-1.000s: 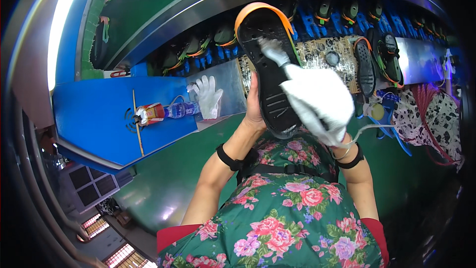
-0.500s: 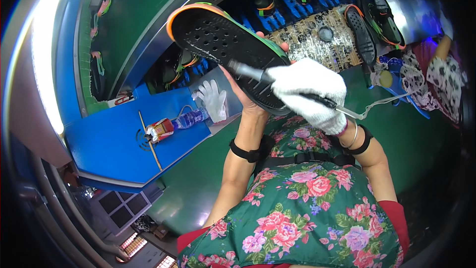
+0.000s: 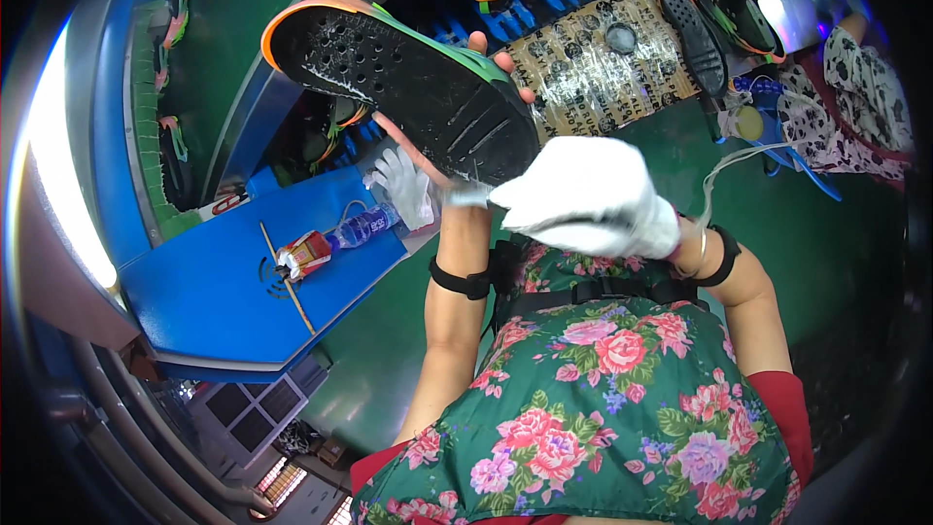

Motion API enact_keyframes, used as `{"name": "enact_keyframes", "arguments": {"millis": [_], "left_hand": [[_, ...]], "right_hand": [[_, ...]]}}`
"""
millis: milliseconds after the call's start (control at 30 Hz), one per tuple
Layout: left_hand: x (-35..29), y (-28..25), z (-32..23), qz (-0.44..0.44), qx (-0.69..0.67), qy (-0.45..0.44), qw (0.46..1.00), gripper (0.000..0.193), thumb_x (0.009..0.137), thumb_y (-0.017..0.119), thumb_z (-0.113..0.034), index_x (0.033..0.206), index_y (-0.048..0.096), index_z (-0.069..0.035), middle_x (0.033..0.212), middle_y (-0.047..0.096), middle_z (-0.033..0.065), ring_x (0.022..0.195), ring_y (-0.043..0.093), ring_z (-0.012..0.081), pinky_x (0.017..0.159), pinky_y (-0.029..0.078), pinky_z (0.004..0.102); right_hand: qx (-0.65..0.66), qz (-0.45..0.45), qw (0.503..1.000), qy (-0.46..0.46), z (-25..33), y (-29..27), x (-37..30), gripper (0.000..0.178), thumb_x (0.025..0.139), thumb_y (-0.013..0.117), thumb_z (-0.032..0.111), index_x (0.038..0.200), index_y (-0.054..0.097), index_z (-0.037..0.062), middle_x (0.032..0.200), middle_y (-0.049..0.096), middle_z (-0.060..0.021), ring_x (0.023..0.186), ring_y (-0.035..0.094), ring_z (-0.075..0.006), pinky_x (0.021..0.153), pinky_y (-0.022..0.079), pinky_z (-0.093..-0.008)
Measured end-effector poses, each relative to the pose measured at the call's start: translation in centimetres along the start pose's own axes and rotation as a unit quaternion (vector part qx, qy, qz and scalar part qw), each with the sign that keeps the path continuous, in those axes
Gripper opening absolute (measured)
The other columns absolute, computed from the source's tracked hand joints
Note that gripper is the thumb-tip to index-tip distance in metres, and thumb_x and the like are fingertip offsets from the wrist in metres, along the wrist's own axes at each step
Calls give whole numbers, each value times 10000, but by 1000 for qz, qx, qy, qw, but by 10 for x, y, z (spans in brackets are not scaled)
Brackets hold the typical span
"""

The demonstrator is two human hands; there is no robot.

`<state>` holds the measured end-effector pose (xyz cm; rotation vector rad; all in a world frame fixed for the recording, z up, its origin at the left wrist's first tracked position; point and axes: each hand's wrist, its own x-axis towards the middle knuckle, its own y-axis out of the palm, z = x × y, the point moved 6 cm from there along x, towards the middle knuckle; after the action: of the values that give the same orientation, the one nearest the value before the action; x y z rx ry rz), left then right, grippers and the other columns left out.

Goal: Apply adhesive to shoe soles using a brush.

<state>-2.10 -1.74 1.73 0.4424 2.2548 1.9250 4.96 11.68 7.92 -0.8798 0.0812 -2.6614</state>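
My bare left hand (image 3: 416, 151) grips a shoe sole (image 3: 432, 97) from beneath, fingers wrapped over its far edge. The sole is black inside, with round holes toward one end, grooves toward the other and an orange-and-green rim. Whitish wet-looking streaks mark its surface. My right hand (image 3: 593, 196), in a white knitted glove, is closed on a brush (image 3: 468, 196) with a metal band. The brush is blurred and lies over the sole's near edge by my left wrist; whether its tip touches the sole I cannot tell.
On the blue side table (image 3: 209, 301) lie a bottle (image 3: 364, 227), a white glove (image 3: 403, 185), a red packet (image 3: 306, 255) and a thin stick. Cardboard (image 3: 583, 87) holds a small round dish (image 3: 620, 37). Dark shoe parts (image 3: 692, 39) stand beside it. Another person's patterned sleeve (image 3: 865, 87) is at right.
The sole has shifted left and slightly up in view with my left hand. The brush has moved from the sole's middle down toward its near edge by my wrist.
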Motion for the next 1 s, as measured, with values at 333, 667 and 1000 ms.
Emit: {"name": "enact_keyframes", "arguments": {"millis": [333, 667, 1000], "left_hand": [[-7, -8, -18, 51, 36, -115, 991, 1066, 825, 670, -724, 1574, 277, -76, 1554, 337, 254, 1298, 471, 471, 1036, 483, 608], [-13, -7, -19, 0, 69, -209, 976, 1085, 829, 646, -705, 1560, 276, 6, 1494, 345, 323, 1190, 559, 469, 907, 600, 511], [-20, -48, -59, -155, 279, -246, 915, 807, 952, 503, -558, 1556, 355, -44, 1554, 396, 265, 1354, 494, 461, 1077, 448, 642]], "right_hand": [[-9, 51, 998, -28, 5, 6, -4, 227, 782, 819, 115, 1007, 802, 133, 1017, 780, -48, 832, 724, -226, 725, 569, -327], [-1, 125, 992, -6, 12, 18, -9, 277, 795, 801, 107, 1067, 789, 154, 1089, 771, -48, 882, 721, -230, 765, 570, -333], [-10, 169, 984, -55, 8, 21, -1, 293, 804, 777, 96, 1094, 766, 133, 1099, 760, -70, 882, 706, -243, 737, 576, -343]]}}
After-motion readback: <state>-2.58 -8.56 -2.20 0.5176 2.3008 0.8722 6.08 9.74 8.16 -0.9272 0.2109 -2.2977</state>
